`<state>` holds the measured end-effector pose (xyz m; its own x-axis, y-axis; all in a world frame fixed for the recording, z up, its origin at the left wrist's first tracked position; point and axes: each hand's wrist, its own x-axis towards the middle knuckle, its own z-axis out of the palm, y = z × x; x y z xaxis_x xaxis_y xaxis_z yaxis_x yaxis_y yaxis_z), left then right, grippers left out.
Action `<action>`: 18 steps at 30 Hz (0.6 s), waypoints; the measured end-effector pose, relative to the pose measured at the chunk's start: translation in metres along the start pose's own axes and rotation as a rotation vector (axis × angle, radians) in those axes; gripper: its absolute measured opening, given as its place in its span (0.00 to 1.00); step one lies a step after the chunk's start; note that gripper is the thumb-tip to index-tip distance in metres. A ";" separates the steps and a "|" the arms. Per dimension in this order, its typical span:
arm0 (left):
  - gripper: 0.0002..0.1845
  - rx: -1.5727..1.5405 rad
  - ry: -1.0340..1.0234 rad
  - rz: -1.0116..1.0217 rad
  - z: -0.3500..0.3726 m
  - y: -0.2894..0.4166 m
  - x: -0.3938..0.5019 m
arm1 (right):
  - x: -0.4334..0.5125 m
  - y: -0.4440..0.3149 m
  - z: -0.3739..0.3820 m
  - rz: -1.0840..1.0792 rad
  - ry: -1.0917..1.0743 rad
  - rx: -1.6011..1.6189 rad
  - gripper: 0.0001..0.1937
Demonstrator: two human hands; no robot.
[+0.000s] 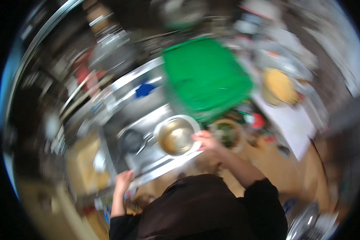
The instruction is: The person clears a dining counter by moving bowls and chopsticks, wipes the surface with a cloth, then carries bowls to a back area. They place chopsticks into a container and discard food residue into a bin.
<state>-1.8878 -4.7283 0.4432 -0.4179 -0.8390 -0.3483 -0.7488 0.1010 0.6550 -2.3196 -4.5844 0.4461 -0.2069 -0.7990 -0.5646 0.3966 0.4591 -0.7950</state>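
The view is blurred. My right hand (206, 141) grips the rim of a round metal bowl (177, 136) with a pale rim, which is over the right part of a stainless steel sink (150, 115). The bowl's inside looks shiny; whether it holds liquid I cannot tell. Near the sink's front left corner is my left hand (124, 179), its fingers curled; whether they hold anything is unclear. A dark round strainer or pan (132, 140) lies in the sink, left of the bowl. Behind it is a blue cloth or sponge (144, 90).
A green board or lid (207, 75) covers the area right of the sink. Beside it stand a container with yellow contents (278, 85) and a round container with greens (227, 134). Left of the sink is a tray (87, 163) with yellowish contents. A white sheet (288, 123) lies at right.
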 end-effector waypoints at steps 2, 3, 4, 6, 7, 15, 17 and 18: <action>0.12 -0.083 -0.217 -0.184 0.031 0.009 -0.053 | -0.016 0.002 -0.007 -0.013 -0.065 0.084 0.18; 0.12 -0.162 -0.379 -0.365 0.048 0.016 -0.079 | -0.017 -0.002 -0.002 0.056 -0.039 0.103 0.16; 0.10 -0.323 -0.445 -0.324 0.063 0.022 -0.093 | -0.017 -0.005 0.005 0.084 0.021 0.136 0.17; 0.11 -0.194 -0.627 -0.054 0.087 0.030 -0.132 | -0.004 -0.010 0.033 0.071 -0.098 0.069 0.16; 0.13 -0.328 -0.625 -0.093 0.099 0.033 -0.153 | 0.003 -0.010 0.048 0.068 -0.093 0.038 0.16; 0.12 -0.957 -0.503 -0.201 0.151 0.056 -0.234 | 0.082 0.022 0.202 -0.058 -0.356 -0.081 0.14; 0.12 -0.908 -0.486 -0.142 0.156 0.065 -0.236 | 0.094 0.037 0.226 -0.020 -0.362 -0.232 0.14; 0.12 -0.954 -0.438 -0.189 0.157 0.069 -0.238 | 0.096 0.046 0.234 0.025 -0.359 -0.249 0.14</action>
<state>-1.9204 -4.4382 0.4658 -0.6279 -0.5123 -0.5859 -0.1876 -0.6310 0.7528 -2.1121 -4.7305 0.4072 0.1415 -0.8504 -0.5067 0.1603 0.5248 -0.8360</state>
